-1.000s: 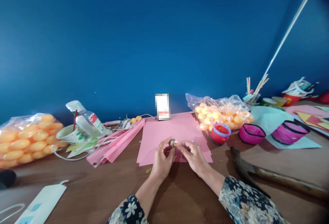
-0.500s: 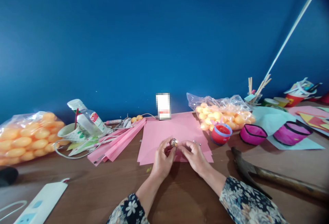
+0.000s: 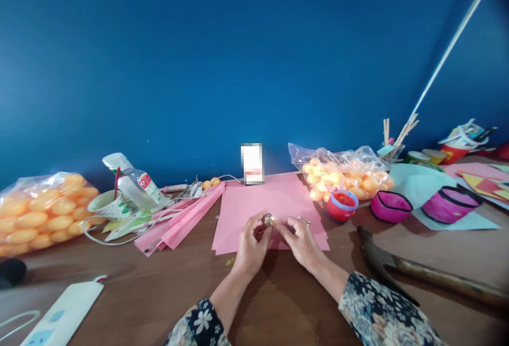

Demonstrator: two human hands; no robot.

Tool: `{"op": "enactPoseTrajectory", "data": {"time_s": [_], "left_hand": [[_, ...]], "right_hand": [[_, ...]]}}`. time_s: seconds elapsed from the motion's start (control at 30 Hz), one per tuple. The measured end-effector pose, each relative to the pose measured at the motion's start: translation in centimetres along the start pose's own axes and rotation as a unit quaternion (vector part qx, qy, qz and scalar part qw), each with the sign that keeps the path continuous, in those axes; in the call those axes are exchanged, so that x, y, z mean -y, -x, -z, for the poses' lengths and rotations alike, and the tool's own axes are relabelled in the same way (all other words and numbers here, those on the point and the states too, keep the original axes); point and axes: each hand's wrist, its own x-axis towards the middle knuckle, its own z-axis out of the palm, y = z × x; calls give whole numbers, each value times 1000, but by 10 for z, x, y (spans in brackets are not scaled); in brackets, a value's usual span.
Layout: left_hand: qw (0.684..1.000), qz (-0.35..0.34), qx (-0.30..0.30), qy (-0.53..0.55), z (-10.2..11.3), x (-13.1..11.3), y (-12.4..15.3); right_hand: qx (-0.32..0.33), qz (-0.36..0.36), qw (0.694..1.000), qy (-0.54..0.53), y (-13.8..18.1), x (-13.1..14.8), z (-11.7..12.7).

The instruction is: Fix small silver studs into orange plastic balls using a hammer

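The left hand (image 3: 251, 248), the nearer, had its grip clamped on a small shiny ball (image 3: 268, 219) over pink paper (image 3: 262, 197), just left of the right hand (image 3: 302, 242), whose grip's closure was unclear.

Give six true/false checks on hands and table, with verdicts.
1. The left hand pinches a small shiny object. True.
2. A hammer lies on the table, right of the right hand. True.
3. The right hand grips the hammer. False: its fingertips are beside the small shiny object.
4. A blue-rimmed tub sits right of the pink paper. True.
5. The far-left bag holds blue pieces. False: orange.
6. Both hands wear gloves. False: both bare.
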Motion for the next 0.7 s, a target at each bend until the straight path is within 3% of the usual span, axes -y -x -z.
{"op": "enactPoseTrajectory", "data": {"time_s": [0.7], "left_hand": [[1000,-2,-6,10,0,2,-1]], "right_hand": [[10,5,1000,4,0,1,1]]}}
